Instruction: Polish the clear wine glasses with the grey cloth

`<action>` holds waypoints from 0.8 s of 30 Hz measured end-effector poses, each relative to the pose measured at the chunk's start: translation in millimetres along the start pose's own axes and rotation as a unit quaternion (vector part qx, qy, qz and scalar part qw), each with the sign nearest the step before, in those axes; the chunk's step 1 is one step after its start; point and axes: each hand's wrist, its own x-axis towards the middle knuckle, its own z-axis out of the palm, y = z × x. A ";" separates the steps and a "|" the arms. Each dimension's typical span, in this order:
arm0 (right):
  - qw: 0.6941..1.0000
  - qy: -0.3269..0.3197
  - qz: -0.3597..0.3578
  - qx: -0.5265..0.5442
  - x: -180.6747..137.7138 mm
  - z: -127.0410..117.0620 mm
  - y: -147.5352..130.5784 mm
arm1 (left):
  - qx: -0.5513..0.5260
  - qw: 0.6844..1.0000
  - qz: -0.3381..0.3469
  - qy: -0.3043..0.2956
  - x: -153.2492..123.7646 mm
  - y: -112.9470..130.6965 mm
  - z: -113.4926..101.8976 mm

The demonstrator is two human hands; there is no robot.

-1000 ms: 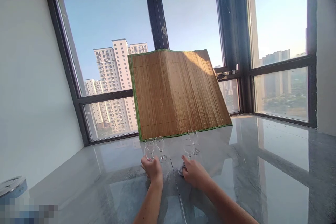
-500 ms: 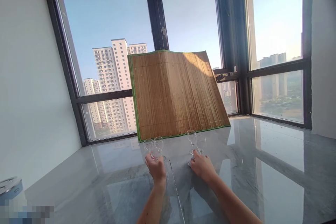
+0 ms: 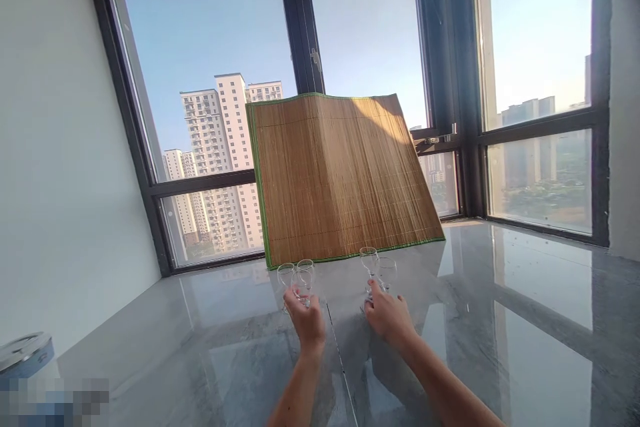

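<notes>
Two clear drinking glasses (image 3: pixel 305 271) stand side by side on the grey glossy surface (image 3: pixel 250 347), just in front of a bamboo mat. My left hand (image 3: pixel 309 321) is closed around their lower parts, with its fingers partly hidden behind the clear glass. To the right, another pair of clear glasses (image 3: pixel 369 259) stands close together. My right hand (image 3: pixel 391 315) grips this pair low down, its index finger stretched along the front glass. The bases of both pairs are mostly covered by my hands.
The brown bamboo mat (image 3: pixel 340 180) with green edging leans upright against the dark window frame (image 3: pixel 295 20). A can-like container (image 3: pixel 25 353) with a pale lid stands at the lower left, partly blurred out. A white wall (image 3: pixel 60 147) rises on the left.
The camera has turned slightly left, so the whole scene sits a little further right. My left hand has shifted slightly right at its glasses. Both hands stay at the same pairs.
</notes>
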 end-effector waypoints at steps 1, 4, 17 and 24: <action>1.000 0.004 -0.004 0.013 -1.8 -1.5 -2.7 | -0.004 1.000 0.017 -0.005 -1.6 0.5 0.9; 0.997 0.023 -0.030 0.067 -4.8 -4.7 -7.1 | -0.009 0.996 0.075 -0.038 -7.3 2.3 3.5; 0.928 0.102 -0.227 0.279 -14.9 -0.2 -16.5 | 0.237 0.935 0.161 -0.208 -20.9 0.1 1.3; 0.953 0.135 -0.200 0.183 -8.9 9.6 -12.7 | 0.214 0.893 0.261 -0.297 -17.3 0.2 -2.1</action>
